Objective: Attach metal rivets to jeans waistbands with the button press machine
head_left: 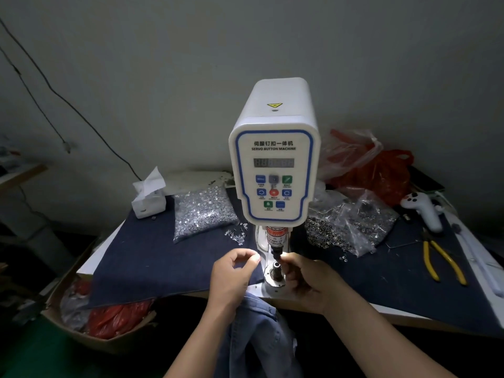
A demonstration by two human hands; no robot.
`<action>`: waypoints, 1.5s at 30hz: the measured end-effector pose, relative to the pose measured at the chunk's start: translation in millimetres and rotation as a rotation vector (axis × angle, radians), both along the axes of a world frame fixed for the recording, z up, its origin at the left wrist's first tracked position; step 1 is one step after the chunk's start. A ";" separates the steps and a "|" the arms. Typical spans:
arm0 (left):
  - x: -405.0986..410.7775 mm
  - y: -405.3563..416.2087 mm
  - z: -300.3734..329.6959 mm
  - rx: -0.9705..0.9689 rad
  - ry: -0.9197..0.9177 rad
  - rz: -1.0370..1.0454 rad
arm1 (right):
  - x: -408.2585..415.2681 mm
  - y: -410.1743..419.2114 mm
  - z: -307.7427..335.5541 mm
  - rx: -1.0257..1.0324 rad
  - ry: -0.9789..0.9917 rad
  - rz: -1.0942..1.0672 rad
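White button press machine (pixel 274 170) upright at the middle of a table (pixel 403 313) draped in dark denim cloth (pixel 152 263), control panel facing forward, display digits unreadable. Below the head, a black upper punch (pixel 276 253) directly over a round metal lower die (pixel 275 270). Left hand (pixel 234 271) just left of the die, thumb and forefinger pinched together on something tiny and pale, likely a rivet, too small to identify. Right hand (pixel 305 279) just right of the die, fingertips closed up against the punch tip; held piece hidden, so grip contents impossible to tell. Blue jeans (pixel 256 334) hanging below the table edge between both forearms, not on the die. Clear bag of silver rivets (pixel 203 214) left of the machine, a few loose ones (pixel 236 236) beside it; second bag of darker metal parts (pixel 346 227) to the right. Yellow-handled pliers (pixel 441 261) far right, near a white controller (pixel 422 211). Tissue box (pixel 149 197) back left, red plastic bags (pixel 373 170) back right.
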State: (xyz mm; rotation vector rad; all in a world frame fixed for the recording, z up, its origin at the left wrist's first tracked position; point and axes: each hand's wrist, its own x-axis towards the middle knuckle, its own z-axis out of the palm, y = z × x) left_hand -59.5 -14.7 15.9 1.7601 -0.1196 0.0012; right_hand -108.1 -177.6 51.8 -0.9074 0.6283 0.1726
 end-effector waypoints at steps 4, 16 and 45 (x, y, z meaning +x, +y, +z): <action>-2.5 -4.3 -0.5 0.013 0.017 0.005 | -1.6 0.3 1.4 0.069 0.004 -0.003; -9.3 -12.4 4.3 0.024 0.006 -0.090 | 1.7 -10.0 -13.8 0.143 -0.048 0.034; -11.5 -16.3 35.3 0.224 0.093 -0.160 | -32.7 -47.1 -29.6 -0.832 -0.382 0.212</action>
